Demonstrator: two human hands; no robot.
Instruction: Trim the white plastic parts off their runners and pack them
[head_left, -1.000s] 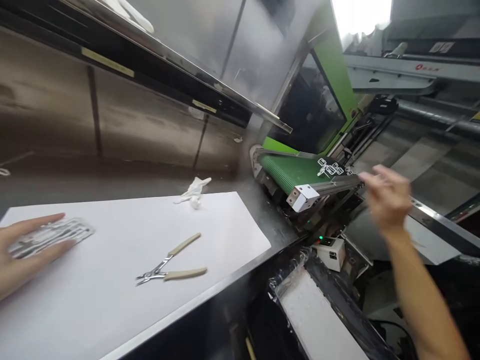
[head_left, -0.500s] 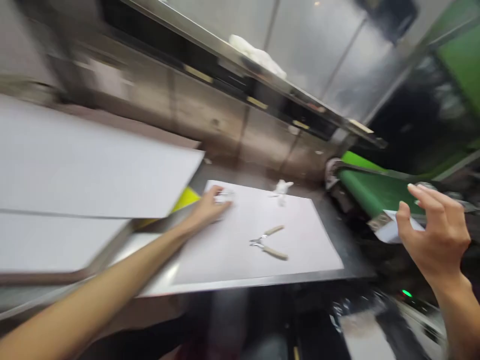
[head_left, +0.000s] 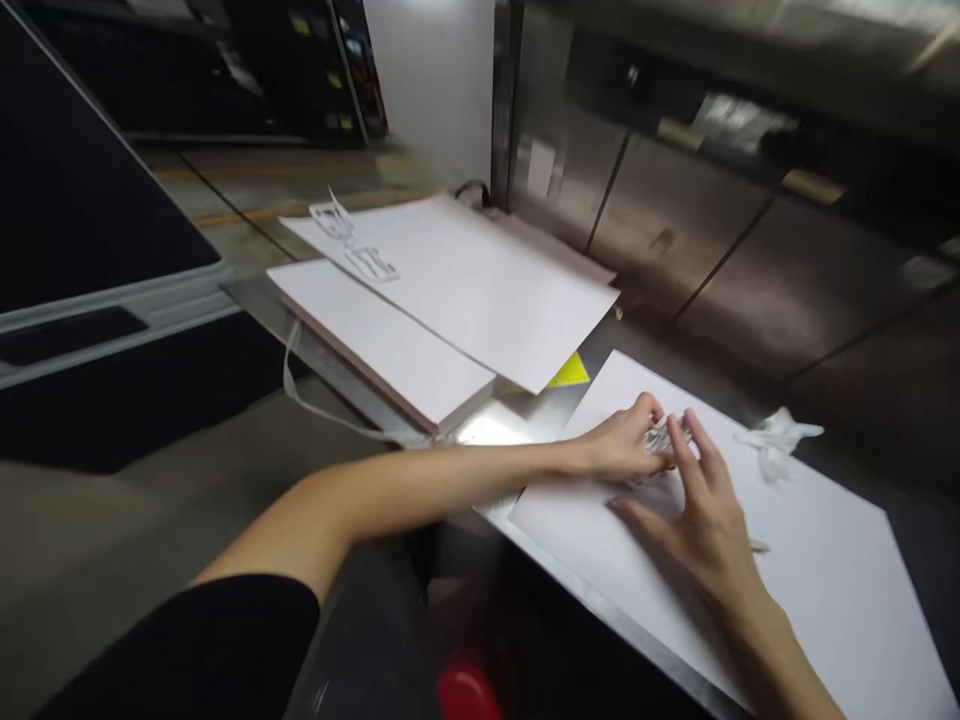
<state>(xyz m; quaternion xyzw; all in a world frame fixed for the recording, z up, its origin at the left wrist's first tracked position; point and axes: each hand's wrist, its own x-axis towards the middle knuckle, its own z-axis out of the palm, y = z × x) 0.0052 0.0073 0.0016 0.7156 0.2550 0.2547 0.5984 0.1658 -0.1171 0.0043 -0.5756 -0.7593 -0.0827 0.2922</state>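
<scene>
Over the white sheet, the left grip holds small plastic parts, likely light, stiff and slick, best taken by their edges, while the right grip spreads beside them, contact unclear.

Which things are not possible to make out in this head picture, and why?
In the head view:
Pale part: full outline, covered by the left hand and blurred.
Whether the right hand touches it: blur and overlap.
Beige handle: all but its end, hidden by the right hand.
Red object: identity; the bottom edge cuts it off.
</scene>
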